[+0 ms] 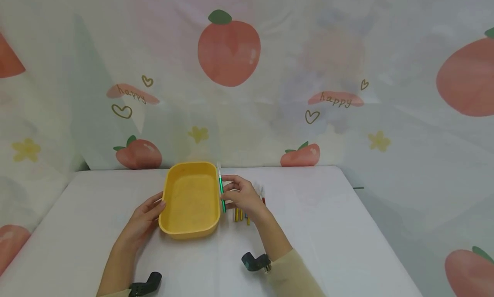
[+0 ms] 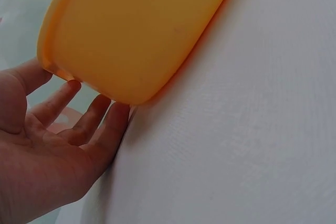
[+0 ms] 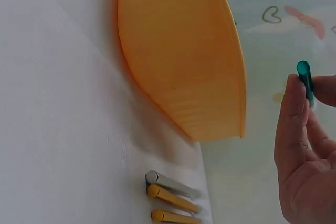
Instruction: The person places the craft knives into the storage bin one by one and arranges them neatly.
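Observation:
A yellow tray [image 1: 191, 198] lies on the table with its inside facing up. My left hand [image 1: 143, 215] rests against its left side, fingertips and thumb at the rim and outer wall. In the left wrist view, the fingers [image 2: 86, 124] reach fairly straight to the wall. Just beyond the tray's right side, my right hand [image 1: 243, 197] pinches a slim green pen [image 1: 222, 192] between thumb and fingers. The pen's pale end points away from me. From the right wrist view, its round green end [image 3: 303, 67] shows above the fingertips.
Several more pens [image 1: 236, 214], some gold, one grey, others with blue and red, lie on the white table [image 1: 316, 228] beneath and behind my right hand. A fruit-patterned cloth [image 1: 270, 130] hangs behind the table's far edge. Dark wrist devices [image 1: 254, 261] sit on both wrists.

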`<state>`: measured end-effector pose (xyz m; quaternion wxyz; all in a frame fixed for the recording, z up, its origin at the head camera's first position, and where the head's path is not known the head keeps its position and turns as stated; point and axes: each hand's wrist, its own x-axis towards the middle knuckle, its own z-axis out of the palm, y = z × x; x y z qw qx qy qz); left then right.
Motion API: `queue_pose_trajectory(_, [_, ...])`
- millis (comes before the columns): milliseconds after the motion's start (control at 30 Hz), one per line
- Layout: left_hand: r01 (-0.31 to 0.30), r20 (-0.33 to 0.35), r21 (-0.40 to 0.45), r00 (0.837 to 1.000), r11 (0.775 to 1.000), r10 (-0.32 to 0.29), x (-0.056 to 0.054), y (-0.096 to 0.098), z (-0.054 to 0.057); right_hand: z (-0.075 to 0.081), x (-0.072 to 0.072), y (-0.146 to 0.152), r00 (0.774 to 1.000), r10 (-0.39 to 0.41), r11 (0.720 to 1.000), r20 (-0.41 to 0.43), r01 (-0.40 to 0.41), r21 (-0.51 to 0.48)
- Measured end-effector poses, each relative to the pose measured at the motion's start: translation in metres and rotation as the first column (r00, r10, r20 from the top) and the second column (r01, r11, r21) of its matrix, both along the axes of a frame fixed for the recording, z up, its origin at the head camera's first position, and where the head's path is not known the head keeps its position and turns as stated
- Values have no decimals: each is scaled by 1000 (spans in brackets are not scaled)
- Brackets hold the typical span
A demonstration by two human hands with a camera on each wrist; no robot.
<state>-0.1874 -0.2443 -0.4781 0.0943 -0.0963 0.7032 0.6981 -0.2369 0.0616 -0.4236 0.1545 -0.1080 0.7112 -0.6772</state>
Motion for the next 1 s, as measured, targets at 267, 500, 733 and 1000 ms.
queue_pose_trajectory(267, [14, -11, 1, 1000, 1000, -14, 1, 0, 1, 7, 0, -21, 999, 30, 999, 13, -30, -17])
queue_pose_trajectory(500, [14, -18, 8, 1000, 1000, -14, 1, -1, 0, 10, 0, -36, 998, 57, 998, 17, -57, -24])
queue_pose_trajectory(733, [9, -16, 9, 1000, 1000, -9, 1, -1, 1, 9, 3, -53, 997, 61, 997, 40, -59, -46])
queue_pose_trajectory(1000, [-3, 8, 12, 1000, 1000, 3, 0, 0, -1, 7, 7, -73, 998, 50, 998, 49, -49, -34])
